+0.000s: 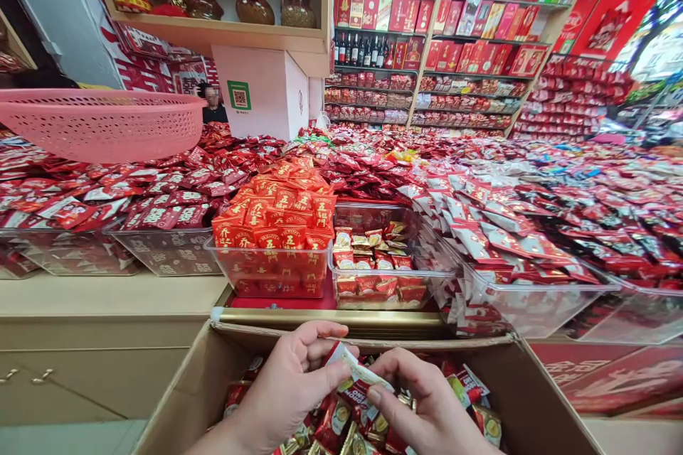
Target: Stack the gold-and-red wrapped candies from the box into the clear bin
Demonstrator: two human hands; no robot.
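Observation:
Between both hands is a small red and white candy packet (pixel 356 382), held above an open cardboard box (pixel 184 387). My left hand (pixel 291 377) pinches the packet's left end between thumb and fingers. On its right edge, the thumb and fingers of my right hand (pixel 427 398) are closed. Below the hands, the box is filled with loose wrapped candies (pixel 331 423) in red and gold, partly covered by my hands and wrists. Just beyond the box stands a clear bin (pixel 392 275) holding similar red and gold packets, beside a bin of orange-red packets (pixel 274 217).
A pink plastic basket (pixel 101 121) sits over the heaped packets at the left. More clear bins (pixel 538 298) of red and white packets run along the right. Shelves (pixel 427 71) of bottles and boxes stand behind. A person (pixel 214 110) is far back.

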